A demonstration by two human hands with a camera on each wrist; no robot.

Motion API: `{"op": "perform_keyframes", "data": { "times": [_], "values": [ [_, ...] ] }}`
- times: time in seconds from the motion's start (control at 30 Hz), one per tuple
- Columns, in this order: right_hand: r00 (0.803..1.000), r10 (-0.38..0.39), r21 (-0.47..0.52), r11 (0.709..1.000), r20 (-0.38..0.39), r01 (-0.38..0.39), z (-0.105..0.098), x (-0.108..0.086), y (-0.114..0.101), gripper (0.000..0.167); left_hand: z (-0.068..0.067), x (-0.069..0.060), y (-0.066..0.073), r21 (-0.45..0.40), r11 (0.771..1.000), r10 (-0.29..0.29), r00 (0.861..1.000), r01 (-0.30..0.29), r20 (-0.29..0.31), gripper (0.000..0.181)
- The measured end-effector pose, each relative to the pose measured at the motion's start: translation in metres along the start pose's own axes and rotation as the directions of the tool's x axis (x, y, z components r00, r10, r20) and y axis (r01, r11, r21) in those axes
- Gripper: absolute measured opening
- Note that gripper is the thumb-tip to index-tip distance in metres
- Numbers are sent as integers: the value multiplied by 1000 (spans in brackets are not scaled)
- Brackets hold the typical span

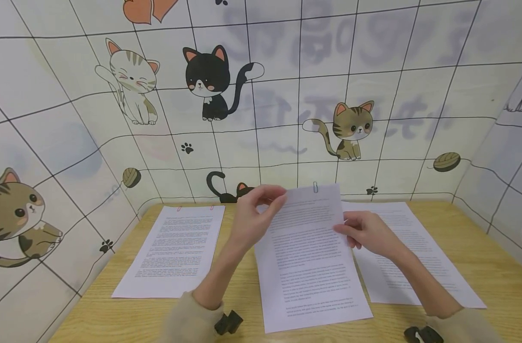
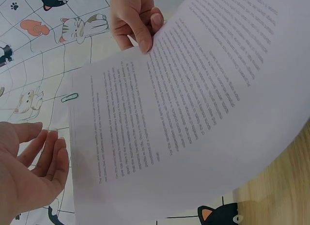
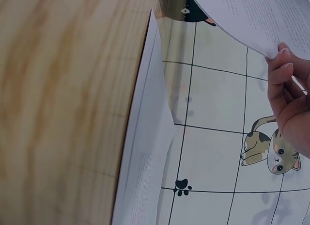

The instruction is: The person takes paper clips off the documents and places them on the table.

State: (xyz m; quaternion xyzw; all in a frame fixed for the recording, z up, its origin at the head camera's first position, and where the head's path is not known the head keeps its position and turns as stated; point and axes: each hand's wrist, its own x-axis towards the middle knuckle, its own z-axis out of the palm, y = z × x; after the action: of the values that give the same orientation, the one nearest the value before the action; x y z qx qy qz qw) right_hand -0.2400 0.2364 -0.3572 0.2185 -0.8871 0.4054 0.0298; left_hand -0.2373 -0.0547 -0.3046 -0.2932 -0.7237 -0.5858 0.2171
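Observation:
Raised off the table at the centre is a printed paper document (image 1: 314,257), with a green paper clip (image 2: 70,97) on its top edge. My right hand (image 1: 370,233) pinches the document's right edge between thumb and fingers. Beside the top left corner is my left hand (image 1: 256,214), its fingers bent loosely; in the left wrist view they stand just off the top edge, holding nothing. The right wrist view shows the right hand (image 3: 293,94) at the paper's edge. How many sheets are held together cannot be made out.
Left on the wooden table (image 1: 102,319) lies a printed document (image 1: 171,252) with two reddish paper clips (image 1: 179,208) at its top. Another printed document (image 1: 415,262) lies to the right, partly behind the raised one. A cat-patterned cloth wall (image 1: 278,157) encloses the table.

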Motion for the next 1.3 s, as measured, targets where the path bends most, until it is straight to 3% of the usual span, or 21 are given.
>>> {"op": "perform_keyframes", "data": {
  "times": [0.33,0.67,1.03,1.3],
  "values": [
    [999,-31,-27,999,-20,30,3,0,-4,7,16,9,5,30,992,121,991,-120,-49,14],
    [999,-46,-34,998,-21,45,4,1,-6,8,23,16,3,74,981,185,982,-182,-34,12],
    [999,-46,-37,998,-22,45,6,0,-4,10,33,20,0,75,995,71,997,-71,-4,11],
    [998,-56,-55,997,-18,55,5,1,-5,8,34,20,2,88,994,57,998,-60,31,9]
  ]
}}
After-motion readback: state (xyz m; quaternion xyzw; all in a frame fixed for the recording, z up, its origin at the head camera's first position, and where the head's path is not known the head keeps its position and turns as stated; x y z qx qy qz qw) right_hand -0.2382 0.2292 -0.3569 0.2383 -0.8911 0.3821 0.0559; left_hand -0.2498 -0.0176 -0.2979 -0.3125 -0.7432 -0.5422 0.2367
